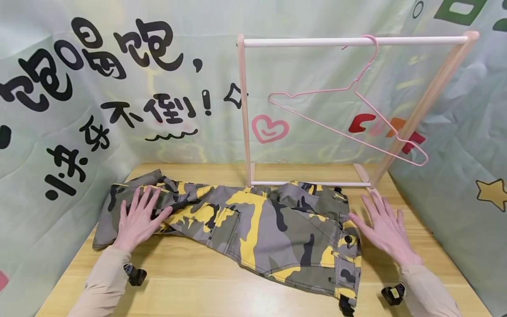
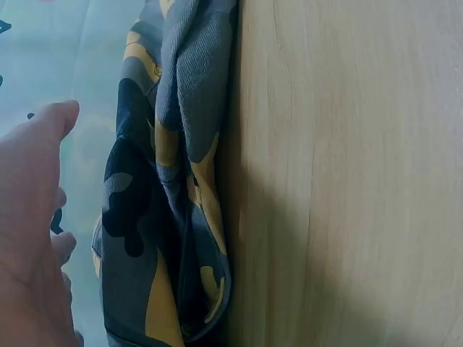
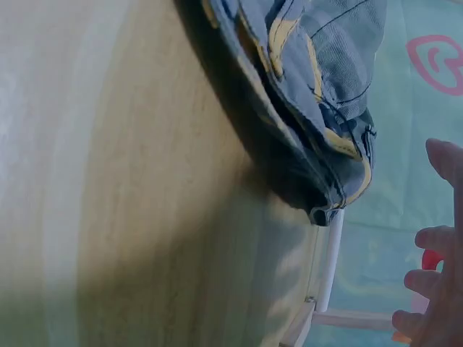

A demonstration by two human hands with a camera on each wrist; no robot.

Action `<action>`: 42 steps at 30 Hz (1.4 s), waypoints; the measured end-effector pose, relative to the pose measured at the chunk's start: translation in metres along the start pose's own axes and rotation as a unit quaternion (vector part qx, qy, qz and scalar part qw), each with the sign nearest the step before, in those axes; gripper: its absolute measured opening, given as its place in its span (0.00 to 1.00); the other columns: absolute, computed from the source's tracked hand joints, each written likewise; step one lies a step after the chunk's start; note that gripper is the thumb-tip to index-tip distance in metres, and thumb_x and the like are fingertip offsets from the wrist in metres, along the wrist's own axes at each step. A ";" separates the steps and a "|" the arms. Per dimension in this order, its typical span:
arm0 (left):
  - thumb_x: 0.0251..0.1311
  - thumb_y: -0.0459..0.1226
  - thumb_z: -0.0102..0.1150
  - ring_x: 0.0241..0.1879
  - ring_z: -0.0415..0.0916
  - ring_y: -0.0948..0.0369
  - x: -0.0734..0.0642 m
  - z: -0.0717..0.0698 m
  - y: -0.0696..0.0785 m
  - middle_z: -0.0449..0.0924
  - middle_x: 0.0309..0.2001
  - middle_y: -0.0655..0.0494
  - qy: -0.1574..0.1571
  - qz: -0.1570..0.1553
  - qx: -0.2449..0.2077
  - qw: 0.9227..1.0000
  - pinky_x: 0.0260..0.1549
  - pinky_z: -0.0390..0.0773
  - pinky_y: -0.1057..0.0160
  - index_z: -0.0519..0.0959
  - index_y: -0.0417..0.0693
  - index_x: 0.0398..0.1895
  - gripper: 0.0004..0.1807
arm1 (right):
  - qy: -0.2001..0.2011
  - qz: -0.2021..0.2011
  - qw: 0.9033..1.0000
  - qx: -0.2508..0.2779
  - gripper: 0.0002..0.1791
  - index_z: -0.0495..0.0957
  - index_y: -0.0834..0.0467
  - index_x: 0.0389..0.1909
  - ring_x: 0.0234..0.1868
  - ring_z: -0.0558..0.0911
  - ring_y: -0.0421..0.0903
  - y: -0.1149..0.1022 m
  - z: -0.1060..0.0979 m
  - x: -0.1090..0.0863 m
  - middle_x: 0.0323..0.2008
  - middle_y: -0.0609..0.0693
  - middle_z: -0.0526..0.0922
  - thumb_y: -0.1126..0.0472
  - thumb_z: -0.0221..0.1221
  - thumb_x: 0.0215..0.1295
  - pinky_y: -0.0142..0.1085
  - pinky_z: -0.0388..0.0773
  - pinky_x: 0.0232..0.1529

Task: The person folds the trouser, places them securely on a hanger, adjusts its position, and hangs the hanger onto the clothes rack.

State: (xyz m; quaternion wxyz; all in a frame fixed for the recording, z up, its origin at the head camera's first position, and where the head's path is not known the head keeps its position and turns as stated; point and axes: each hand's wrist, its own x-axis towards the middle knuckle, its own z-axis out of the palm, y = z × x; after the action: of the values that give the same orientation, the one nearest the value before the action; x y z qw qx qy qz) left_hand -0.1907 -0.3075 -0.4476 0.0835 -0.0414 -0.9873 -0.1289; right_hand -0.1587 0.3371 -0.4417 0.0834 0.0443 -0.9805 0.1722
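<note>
Camouflage trousers (image 1: 273, 224) in grey, black and yellow lie sideways across the table, the leg ends at the left and the buttoned waistband (image 1: 349, 259) at the right. Over the leg end is my left hand (image 1: 138, 218), fingers spread; in the left wrist view it stands beside the folded cloth (image 2: 134, 210), apart from it. My right hand (image 1: 386, 229) hovers just right of the waistband with its fingers spread. In the right wrist view it holds nothing, and the waist end (image 3: 325, 130) is near it.
A pink hanger (image 1: 352, 90) hangs from the top bar (image 1: 301, 42) of a wooden rack behind the trousers. Printed cloth walls (image 1: 190, 152) enclose the wooden table (image 1: 190, 281) at the back and both sides. The rack's lower bar (image 1: 313, 183) runs close behind the trousers.
</note>
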 end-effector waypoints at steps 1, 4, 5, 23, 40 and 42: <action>0.69 0.65 0.44 0.81 0.28 0.40 0.000 0.000 0.000 0.39 0.82 0.43 -0.005 0.002 -0.001 1.000 0.69 0.34 0.24 0.43 0.58 0.82 0.46 | 0.000 -0.001 1.000 -0.001 0.45 0.43 0.53 0.81 0.78 0.43 0.74 -0.001 0.000 0.000 0.81 0.62 0.38 0.36 0.48 0.74 0.80 0.31 0.66; 0.67 0.66 0.48 0.81 0.29 0.39 0.000 0.000 0.000 0.40 0.82 0.43 -0.028 0.016 -0.007 0.999 0.71 0.33 0.26 0.46 0.57 0.82 0.49 | -0.007 -0.007 1.000 -0.005 0.46 0.44 0.53 0.81 0.77 0.45 0.74 -0.005 -0.001 0.001 0.81 0.63 0.39 0.35 0.48 0.73 0.80 0.33 0.66; 0.65 0.67 0.50 0.81 0.30 0.39 0.000 0.001 -0.001 0.41 0.82 0.43 -0.037 0.024 -0.008 0.999 0.71 0.33 0.27 0.47 0.56 0.82 0.50 | -0.012 -0.011 1.000 -0.005 0.46 0.44 0.54 0.81 0.78 0.45 0.74 -0.007 -0.001 0.002 0.81 0.64 0.39 0.36 0.49 0.73 0.79 0.33 0.66; 0.48 0.46 0.78 0.78 0.38 0.35 0.015 0.003 -0.008 0.40 0.81 0.38 -0.090 0.056 0.031 0.994 0.58 0.48 0.15 0.55 0.54 0.79 0.56 | -0.139 0.014 0.989 0.053 0.61 0.44 0.66 0.79 0.66 0.61 0.81 -0.027 0.027 0.016 0.68 0.83 0.58 0.32 0.61 0.61 0.73 0.64 0.60; 0.35 0.58 0.81 0.58 0.61 0.28 0.034 -0.001 -0.016 0.66 0.67 0.29 -0.104 0.013 0.071 0.992 0.54 0.64 0.32 0.61 0.45 0.75 0.63 | -0.115 -0.075 0.960 0.242 0.36 0.68 0.69 0.69 0.68 0.67 0.75 -0.043 0.032 0.031 0.67 0.75 0.69 0.68 0.68 0.59 0.68 0.66 0.64; 0.37 0.56 0.81 0.57 0.63 0.28 0.035 -0.001 -0.015 0.68 0.67 0.31 -0.109 0.014 0.079 0.991 0.53 0.65 0.32 0.64 0.44 0.74 0.59 | -0.101 -0.085 0.960 0.246 0.32 0.73 0.68 0.66 0.65 0.73 0.70 -0.041 0.025 0.032 0.64 0.72 0.74 0.68 0.68 0.59 0.59 0.73 0.63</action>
State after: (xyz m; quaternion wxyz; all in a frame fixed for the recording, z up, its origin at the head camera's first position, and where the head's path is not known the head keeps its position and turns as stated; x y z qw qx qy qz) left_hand -0.2265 -0.3203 -0.4440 -0.0194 -0.0622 -0.9969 -0.0444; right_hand -0.1889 0.2882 -0.4459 -0.0155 0.1641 -0.9038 0.3948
